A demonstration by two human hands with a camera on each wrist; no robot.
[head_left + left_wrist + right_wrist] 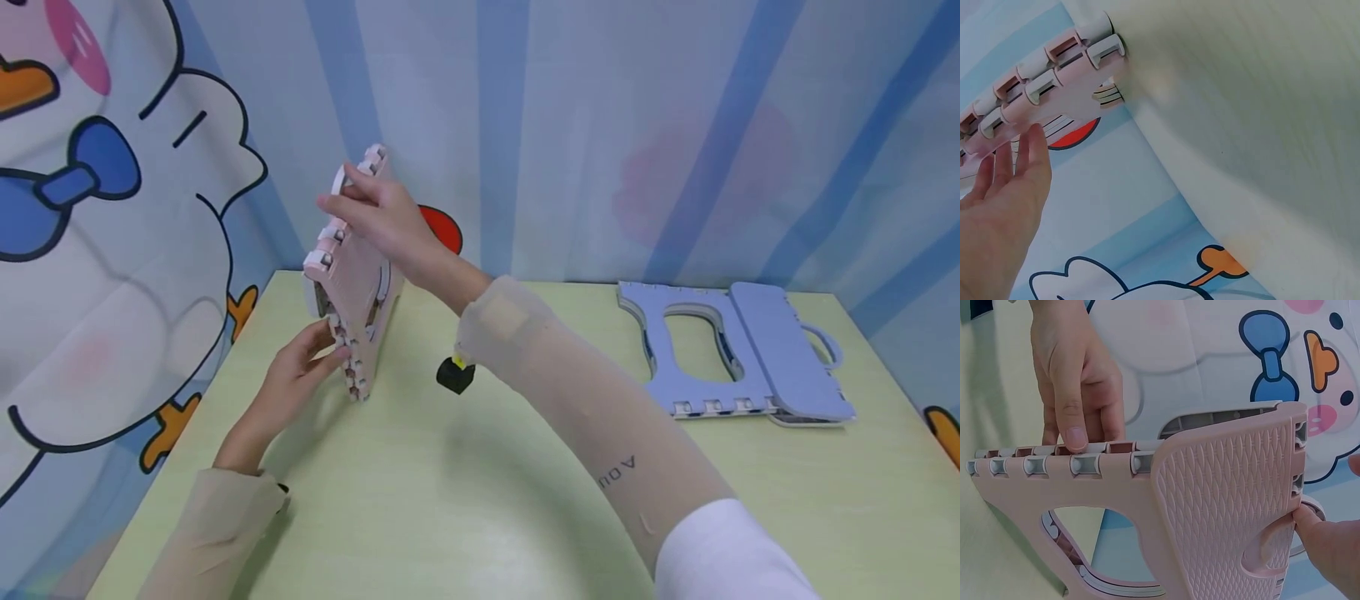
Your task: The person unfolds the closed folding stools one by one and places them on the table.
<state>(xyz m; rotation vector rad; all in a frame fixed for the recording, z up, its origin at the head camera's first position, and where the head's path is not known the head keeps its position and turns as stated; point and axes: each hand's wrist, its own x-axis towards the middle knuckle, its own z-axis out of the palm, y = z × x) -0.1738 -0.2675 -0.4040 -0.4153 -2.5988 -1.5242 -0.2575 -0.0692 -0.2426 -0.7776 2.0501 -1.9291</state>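
Note:
A pink folding stool (356, 267) stands on edge at the left of the table, partly unfolded. Its textured seat panel (1229, 500) angles away from the leg panel with the oval opening. Up at the seat edge, my right hand (390, 225) grips the stool by its white handle, thumb on the near side in the right wrist view. Lower down, my left hand (296, 375) holds the hinged leg edge, its thumb (1074, 428) on the hinges and its fingers behind the panel. The left wrist view shows the row of pink and white hinges (1041, 75) above those fingers.
A blue folding stool (765, 350) lies folded flat at the right of the pale table (450, 517), its loop handle pointing right. A small black block (455, 375) shows below my right cuff. Behind the table hangs a striped cartoon backdrop (570, 150).

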